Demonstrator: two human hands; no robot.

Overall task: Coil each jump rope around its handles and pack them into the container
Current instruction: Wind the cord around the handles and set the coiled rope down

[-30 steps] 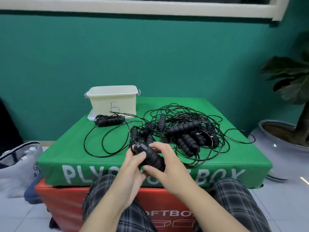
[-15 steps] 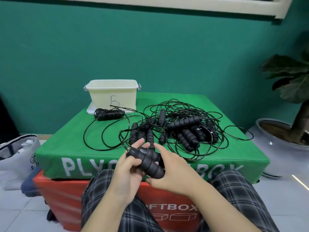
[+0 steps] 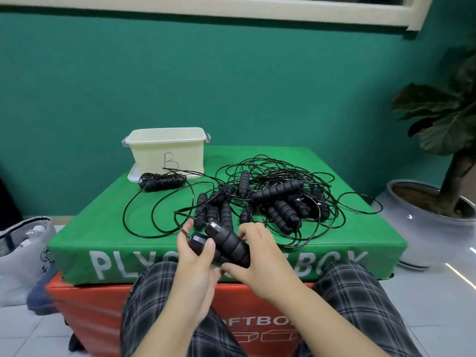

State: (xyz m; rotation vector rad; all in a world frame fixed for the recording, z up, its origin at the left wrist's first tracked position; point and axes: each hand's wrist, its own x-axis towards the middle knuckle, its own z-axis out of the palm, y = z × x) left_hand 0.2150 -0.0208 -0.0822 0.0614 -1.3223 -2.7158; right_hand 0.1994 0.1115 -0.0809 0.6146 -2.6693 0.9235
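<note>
Two black handles (image 3: 221, 244) are held side by side in front of the near edge of the green box (image 3: 103, 225), above the lap. The left hand (image 3: 195, 264) is raised palm inward, its thumb pressed on the nearer handle's capped end and its fingers curled behind it. The right hand (image 3: 257, 256) is curled round the lower end of the ridged handle, thumb underneath, fingers over the top. A thin cord (image 3: 157, 217) runs from the handle tips back to loops on the box.

Compared with half a second ago, the handles have been turned more upright, capped ends pointing away, and the left thumb has shifted onto the cap.

The container (image 3: 167, 150) stands at the box's far left corner, one coiled rope (image 3: 162, 181) just before it; the tangled pile (image 3: 278, 202) lies to the right.
</note>
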